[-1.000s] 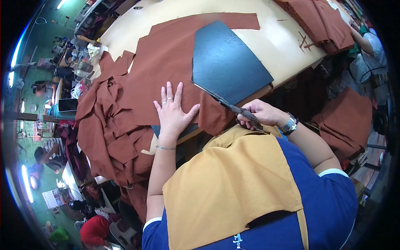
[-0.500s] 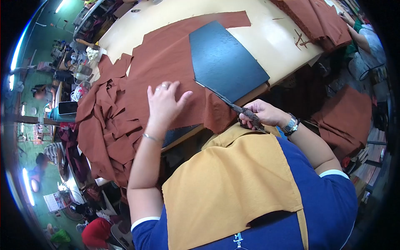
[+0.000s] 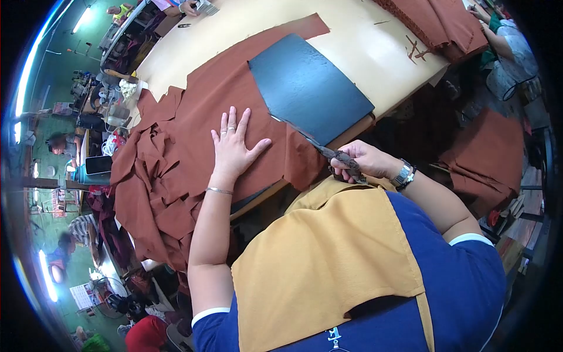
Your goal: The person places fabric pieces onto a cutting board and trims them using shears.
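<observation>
Brown cloth has slid leftward beneath splayed left fingers; right fingers clench apparent scissors.

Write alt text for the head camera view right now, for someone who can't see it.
A person's right hand holds dark scissors beside a dark blue panel. Their left hand is spread on reddish-brown cloth that lies across a pale table.

We look from one camera worn on the head; it faces forward and down; we see the yellow apron close below us, the left hand and right hand a bit farther out, and the table reaching away past them; our view is very wide, with bent sides and black corners.
</observation>
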The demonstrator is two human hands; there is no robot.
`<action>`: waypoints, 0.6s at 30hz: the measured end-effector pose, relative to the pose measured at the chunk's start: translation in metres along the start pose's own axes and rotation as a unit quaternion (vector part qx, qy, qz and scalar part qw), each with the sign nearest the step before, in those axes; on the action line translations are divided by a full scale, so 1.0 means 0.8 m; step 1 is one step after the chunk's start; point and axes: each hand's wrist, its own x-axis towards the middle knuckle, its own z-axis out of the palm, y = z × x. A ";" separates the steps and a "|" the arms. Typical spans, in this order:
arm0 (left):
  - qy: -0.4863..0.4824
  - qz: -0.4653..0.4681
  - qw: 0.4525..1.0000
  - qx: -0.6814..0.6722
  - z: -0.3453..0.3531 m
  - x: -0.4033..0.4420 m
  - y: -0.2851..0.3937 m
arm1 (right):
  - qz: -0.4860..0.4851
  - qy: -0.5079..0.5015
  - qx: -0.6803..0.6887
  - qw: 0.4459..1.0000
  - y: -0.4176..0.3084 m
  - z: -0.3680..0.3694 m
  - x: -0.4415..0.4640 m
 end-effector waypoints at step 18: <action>0.001 -0.104 0.995 -0.011 0.001 -0.028 0.071 | 0.004 0.010 0.002 1.000 -0.005 0.002 0.001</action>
